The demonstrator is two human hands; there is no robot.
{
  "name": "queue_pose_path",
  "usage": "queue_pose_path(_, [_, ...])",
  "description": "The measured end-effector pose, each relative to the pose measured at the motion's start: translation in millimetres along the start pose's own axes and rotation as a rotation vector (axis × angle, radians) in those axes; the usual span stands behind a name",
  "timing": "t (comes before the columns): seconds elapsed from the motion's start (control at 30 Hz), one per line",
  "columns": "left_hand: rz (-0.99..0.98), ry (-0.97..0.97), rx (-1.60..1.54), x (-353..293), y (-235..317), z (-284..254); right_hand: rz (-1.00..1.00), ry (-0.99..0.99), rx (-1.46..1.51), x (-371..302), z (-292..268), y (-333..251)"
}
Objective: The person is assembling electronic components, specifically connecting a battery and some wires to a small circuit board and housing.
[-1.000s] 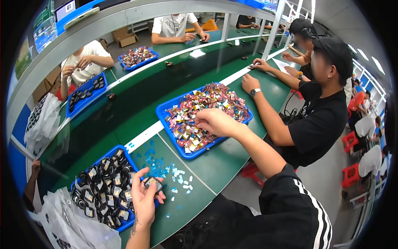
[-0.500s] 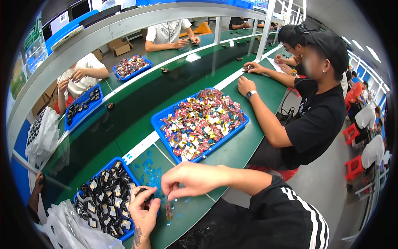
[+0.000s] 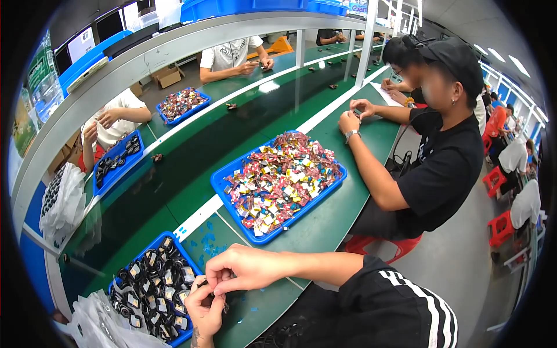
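Observation:
Both my hands meet over the near edge of the green bench, fingertips touching. My left hand [image 3: 204, 307] is closed around a small black plastic part [image 3: 202, 283], mostly hidden by the fingers. Thumb and forefinger of my right hand [image 3: 246, 270] are pinched together at that part. A small reddish piece [image 3: 225, 305] shows just below the fingertips; its shape is hard to make out. Left of my hands, a blue tray [image 3: 193, 262] is filled with black parts like the held one. Farther up, another blue tray [image 3: 268, 238] is heaped with small red, white and yellow pieces.
Blue film scraps [image 3: 210, 242] lie on the bench by my right hand. A clear plastic bag [image 3: 104, 322] sits at the lower left. A dark green conveyor belt [image 3: 191, 171] runs beyond the trays. A co-worker in black [image 3: 435, 156] sits at my right; others work across.
My right hand has moved left and down to meet my left hand; the reddish piece that dangled below it is now at the left fingertips. The co-worker at right has brought both hands together.

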State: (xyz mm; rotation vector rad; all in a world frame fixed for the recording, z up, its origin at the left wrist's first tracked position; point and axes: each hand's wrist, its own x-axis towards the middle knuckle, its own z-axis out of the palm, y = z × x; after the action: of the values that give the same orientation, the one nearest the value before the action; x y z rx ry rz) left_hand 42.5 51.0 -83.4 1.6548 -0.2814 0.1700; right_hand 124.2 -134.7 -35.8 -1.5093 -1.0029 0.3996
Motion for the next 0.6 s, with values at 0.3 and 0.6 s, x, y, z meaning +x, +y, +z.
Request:
queue_pose_path(0.3, [0.015, -0.011, -0.039, -2, 1, -1, 0.073, -0.006, -0.064, -4, -4, -3])
queue_pose_path(0.6, [0.05, 0.064, 0.067, -1, -3, 6, -0.028, 0.105, -0.29, -9, 3, -4])
